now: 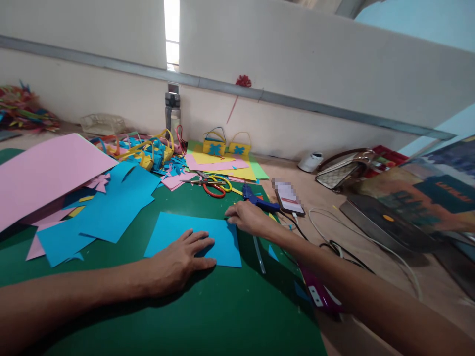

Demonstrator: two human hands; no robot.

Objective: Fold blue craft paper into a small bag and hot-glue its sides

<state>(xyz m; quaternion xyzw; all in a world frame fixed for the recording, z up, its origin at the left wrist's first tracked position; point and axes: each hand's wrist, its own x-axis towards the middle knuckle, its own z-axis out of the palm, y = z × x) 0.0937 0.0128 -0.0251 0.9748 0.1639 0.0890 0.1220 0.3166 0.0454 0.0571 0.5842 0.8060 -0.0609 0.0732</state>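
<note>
A rectangular blue sheet of paper lies flat on the green mat. My left hand is laid over its near middle, palm down with the fingers spread. At the sheet's far right corner is my right hand, its fingers bent and close together; what they pinch, if anything, is hidden. Just beyond it rests a blue glue gun. A clear glue stick lies right of the sheet. Red-handled scissors and yellow-handled scissors lie behind the sheet.
Blue sheets and a large pink sheet overlap at left. Behind are paper scraps, small yellow paper bags and a bottle. At right sit a phone, cables, a handbag and a purple object.
</note>
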